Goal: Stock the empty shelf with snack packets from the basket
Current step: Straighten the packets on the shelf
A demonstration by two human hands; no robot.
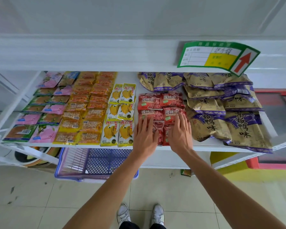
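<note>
Showed left hand (145, 133) and right hand (180, 131) flat, fingers straight, slightly apart, pressing front red glossy snack packets (148, 101) on white metal shelf (203, 145). Flanked by yellow mango packets (120, 113) and brown-and-purple bags (221, 113). Found blue lattice plastic basket (96, 161) below seemingly empty. Judged stocking nearly done, bar straightening and one stray floor packet (186, 173).

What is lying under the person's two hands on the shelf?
The left hand and right hand lie flat on the front pair of red snack packets, hiding most of their print. More show behind.
</note>
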